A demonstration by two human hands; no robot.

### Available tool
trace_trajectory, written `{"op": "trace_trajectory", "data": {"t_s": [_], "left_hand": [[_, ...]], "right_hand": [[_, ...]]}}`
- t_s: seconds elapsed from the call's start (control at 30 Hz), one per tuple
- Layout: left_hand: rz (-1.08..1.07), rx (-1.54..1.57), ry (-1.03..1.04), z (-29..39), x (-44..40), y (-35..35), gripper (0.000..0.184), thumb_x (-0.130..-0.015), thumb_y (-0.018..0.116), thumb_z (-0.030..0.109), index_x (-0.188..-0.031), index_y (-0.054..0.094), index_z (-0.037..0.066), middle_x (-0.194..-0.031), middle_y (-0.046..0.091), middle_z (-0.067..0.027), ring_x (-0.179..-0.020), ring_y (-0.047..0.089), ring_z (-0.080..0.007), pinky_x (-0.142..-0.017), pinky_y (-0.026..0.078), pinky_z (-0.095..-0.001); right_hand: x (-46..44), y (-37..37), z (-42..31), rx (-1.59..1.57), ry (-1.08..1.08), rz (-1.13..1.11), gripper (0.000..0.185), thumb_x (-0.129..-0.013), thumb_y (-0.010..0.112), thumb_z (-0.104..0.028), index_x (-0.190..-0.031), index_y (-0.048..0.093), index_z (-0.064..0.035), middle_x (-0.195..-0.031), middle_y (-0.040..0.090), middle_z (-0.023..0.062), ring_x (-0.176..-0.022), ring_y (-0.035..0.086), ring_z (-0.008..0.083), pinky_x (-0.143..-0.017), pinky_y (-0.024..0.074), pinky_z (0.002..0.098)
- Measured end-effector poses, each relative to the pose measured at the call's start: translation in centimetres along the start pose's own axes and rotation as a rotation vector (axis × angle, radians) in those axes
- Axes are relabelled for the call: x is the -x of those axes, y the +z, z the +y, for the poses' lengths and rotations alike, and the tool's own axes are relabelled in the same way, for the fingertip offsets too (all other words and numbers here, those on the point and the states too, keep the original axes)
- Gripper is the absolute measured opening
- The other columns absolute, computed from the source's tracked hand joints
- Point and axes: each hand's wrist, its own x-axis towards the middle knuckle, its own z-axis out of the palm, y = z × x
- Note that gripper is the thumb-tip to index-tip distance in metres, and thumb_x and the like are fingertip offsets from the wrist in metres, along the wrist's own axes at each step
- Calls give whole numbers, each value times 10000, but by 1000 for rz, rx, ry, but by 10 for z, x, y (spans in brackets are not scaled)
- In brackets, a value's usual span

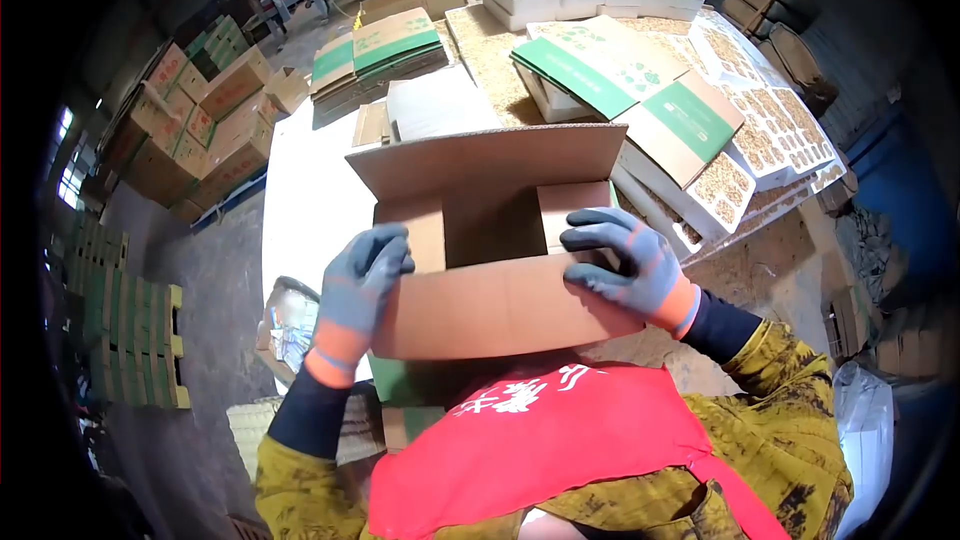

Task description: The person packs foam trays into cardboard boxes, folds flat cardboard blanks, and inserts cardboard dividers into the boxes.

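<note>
A cardboard box stands in front of me with its top flaps up; the near flap leans toward me and the far one stands up at the back. Two side flaps fold inward over the dark inside. My left hand, in a grey and orange glove, has its fingers curled at the left end of the near flap. My right hand, gloved alike, grips that flap's right end, thumb on the near side and fingers over the top.
Flattened green-and-tan cartons lie on white trays at right. Another flat stack sits at back left on the white table. Stacked boxes stand on the left floor, near pallets. A plastic bag is by my left arm.
</note>
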Motion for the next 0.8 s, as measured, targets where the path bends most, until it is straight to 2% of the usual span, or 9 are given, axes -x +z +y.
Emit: {"op": "trace_trajectory", "data": {"t_s": [0.03,0.13,0.2,0.37,0.47,0.5,0.6,0.7,0.8], "left_hand": [[156,-276,64,-9,-7,13,321,-880,652,164,-1155,610,5,-939,657,-113,-787,638,-199,-747,528,-375],[351,-1223,506,-11,-9,24,517,-838,685,177,-1311,512,58,-1230,553,-155,-1176,509,-307,-1022,373,-422],[384,-1159,524,-18,-6,16,604,-858,677,233,-1376,436,38,-1360,444,-172,-1300,374,-346,-1091,268,-458],[547,-992,616,-19,0,16,817,-937,555,461,-1473,228,-61,-1535,236,-227,-1428,190,-408,-1153,180,-478],[463,-889,235,-29,-11,13,744,-941,547,475,-1407,348,-71,-1381,453,-302,-1292,437,-427,-1053,372,-417],[188,-658,-176,-24,-18,4,594,-931,576,451,-1261,517,-39,-1127,620,-292,-1057,605,-419,-892,483,-419],[137,-1038,-68,-30,-16,-9,431,-921,597,412,-1027,639,-4,-935,676,-234,-855,652,-400,-760,505,-417],[273,-757,230,35,15,18,408,-907,637,333,-1124,634,-13,-872,679,-217,-779,662,-359,-694,519,-383],[531,-644,372,40,27,15,420,-930,595,263,-1238,600,-22,-937,707,-114,-762,608,-174,-715,492,-322]], "right_hand": [[-2,0,-1,261,-110,-32,416,-755,768,-256,-1132,651,-123,-1228,580,132,-1128,544,339,-973,436,432],[-31,-7,-12,582,-265,10,720,-753,749,-360,-1378,474,-130,-1374,451,172,-1250,418,391,-1052,345,484],[-68,-15,-14,554,-357,272,724,-769,736,-382,-1365,465,-73,-1343,479,179,-1229,437,382,-1056,345,470],[-28,-19,-20,561,-188,-234,559,-833,681,-375,-1271,555,-50,-1268,561,166,-1230,484,352,-1063,360,462],[-7,-24,-9,235,-163,-414,485,-875,638,-399,-1187,628,-28,-1192,613,183,-1185,535,353,-1047,399,442],[-8,-30,1,-268,15,-340,455,-921,594,-384,-1177,632,-10,-1195,631,155,-1177,557,305,-1017,429,408],[-10,-20,67,-422,328,144,375,-1003,497,-272,-1257,585,-11,-1239,615,114,-1187,539,207,-1032,402,320],[29,0,157,-483,494,-193,572,-1013,459,-179,-1521,217,-77,-1503,366,137,-1353,382,208,-1105,316,338],[7,-35,139,-534,393,-244,580,-997,490,-124,-1523,247,-140,-1524,337,120,-1315,408,183,-1060,362,327]]}}
